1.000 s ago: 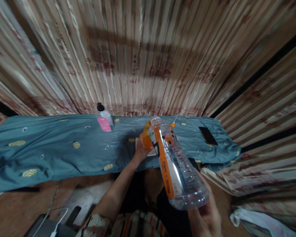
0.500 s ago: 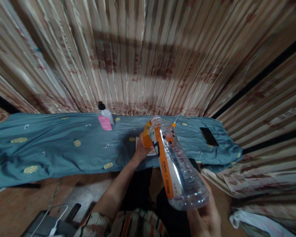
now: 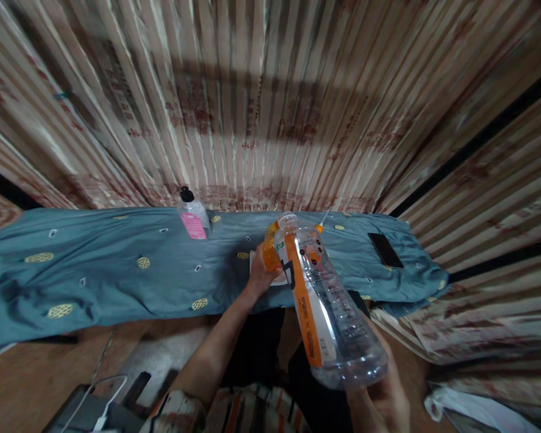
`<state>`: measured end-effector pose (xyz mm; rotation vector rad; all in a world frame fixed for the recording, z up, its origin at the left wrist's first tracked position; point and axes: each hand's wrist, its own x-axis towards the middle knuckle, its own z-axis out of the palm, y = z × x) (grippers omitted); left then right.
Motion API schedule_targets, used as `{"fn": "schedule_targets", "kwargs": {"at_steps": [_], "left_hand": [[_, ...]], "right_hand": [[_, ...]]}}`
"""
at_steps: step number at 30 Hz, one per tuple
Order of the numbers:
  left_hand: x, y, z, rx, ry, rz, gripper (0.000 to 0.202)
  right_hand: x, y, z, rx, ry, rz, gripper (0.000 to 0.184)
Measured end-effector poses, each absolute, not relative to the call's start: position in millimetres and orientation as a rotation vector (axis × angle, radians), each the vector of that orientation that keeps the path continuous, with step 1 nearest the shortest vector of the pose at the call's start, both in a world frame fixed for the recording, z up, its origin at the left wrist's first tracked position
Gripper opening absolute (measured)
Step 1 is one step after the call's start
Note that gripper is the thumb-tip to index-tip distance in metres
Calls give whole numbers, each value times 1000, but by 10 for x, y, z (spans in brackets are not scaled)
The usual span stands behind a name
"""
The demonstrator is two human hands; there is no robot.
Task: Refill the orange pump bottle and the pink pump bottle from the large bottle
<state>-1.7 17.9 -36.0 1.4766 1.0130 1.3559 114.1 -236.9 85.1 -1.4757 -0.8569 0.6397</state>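
Observation:
My right hand [image 3: 381,394] is wrapped round the base of a large clear plastic bottle [image 3: 338,319] with an orange and white label. The bottle is tilted, its uncapped neck pointing away from me and lower body raised toward me. My left hand [image 3: 264,273] grips a small amber bottle [image 3: 270,246] beside that neck. The clear bottle partly covers the amber one, so I cannot tell whether the two mouths touch. Under my left hand lies something flat and white [image 3: 277,281], mostly hidden. Behind the clear bottle is a small orange piece with a thin pale stem [image 3: 320,228].
A clear bottle with a pink label and black cap [image 3: 193,219] stands left on the blue-green cloth [image 3: 117,282]. A dark phone [image 3: 385,249] lies at the right. Striped curtains [image 3: 252,108] hang behind the table. A white cable [image 3: 110,400] is at lower left.
The whole view has shifted slightly. Both hands keep their holds, and the clear bottle stays tilted beside the amber one with hardly any visible movement.

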Motion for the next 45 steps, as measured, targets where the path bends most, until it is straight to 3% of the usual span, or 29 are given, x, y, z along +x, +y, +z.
{"fn": "schedule_targets", "kwargs": {"at_steps": [17,45], "left_hand": [[-8,163,-330,1541,1037,1389,61],[28,197,-422,1457,1025,1366,56]], "right_hand": [[1137,-2385,808,-1479,-816,642,76],[1074,-2382,899,-1412,-755,683,66]]}}
